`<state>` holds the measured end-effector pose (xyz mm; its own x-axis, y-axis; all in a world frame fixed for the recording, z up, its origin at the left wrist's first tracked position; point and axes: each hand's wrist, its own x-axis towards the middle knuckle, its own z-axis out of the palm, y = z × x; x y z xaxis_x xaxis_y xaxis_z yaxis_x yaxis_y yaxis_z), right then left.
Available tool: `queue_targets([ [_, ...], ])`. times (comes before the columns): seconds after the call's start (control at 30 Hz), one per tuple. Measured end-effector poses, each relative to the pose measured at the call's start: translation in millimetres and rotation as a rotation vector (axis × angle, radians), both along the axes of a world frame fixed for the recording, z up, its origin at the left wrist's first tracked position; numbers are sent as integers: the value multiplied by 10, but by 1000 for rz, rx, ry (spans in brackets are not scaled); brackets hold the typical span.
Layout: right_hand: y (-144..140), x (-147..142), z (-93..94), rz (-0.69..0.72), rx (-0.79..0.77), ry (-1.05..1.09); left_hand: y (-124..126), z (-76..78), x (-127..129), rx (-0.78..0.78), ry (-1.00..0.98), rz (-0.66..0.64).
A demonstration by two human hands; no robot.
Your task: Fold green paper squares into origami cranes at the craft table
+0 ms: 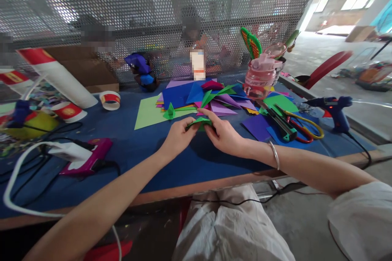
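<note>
Between my two hands is a small folded piece of green paper (200,121), held just above the blue tabletop. My left hand (180,133) pinches its left side between thumb and fingers. On the right side, my right hand (223,133) grips it with the thumb below, and the index finger reaches over the top. A small green folded paper piece (169,111) stands on a light green sheet (147,112) to the left. Behind my hands lies a heap of blue, purple and green papers (177,94), some of them folded.
Scissors (317,130) and a utility knife (283,124) lie at right, beside a glue gun (339,110). A pink bottle (260,75) stands behind them. At left are a magenta power strip (94,157), cables and paper cups (110,100). A perforated metal screen (171,20) rises behind.
</note>
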<state>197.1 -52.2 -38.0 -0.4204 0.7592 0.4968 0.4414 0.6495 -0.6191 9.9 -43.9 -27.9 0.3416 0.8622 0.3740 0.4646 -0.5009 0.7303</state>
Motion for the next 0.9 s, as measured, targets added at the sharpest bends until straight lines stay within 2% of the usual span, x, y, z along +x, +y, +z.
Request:
queue_targets([
  [0.13,8,-8,-6,-6,-34,31,6,-4,-10,15,18,-15],
  [0.3,33,-16,22,-16,-174,97,-58,37,-9,109,74,29],
  [0.47,42,-6,55,54,-219,59,-74,31,-26,159,127,68],
  [0.63,72,10,58,64,-187,125,-21,47,-45,129,115,21],
  [0.9,97,19,62,-14,-216,158,-12,101,-66,15,30,-29],
])
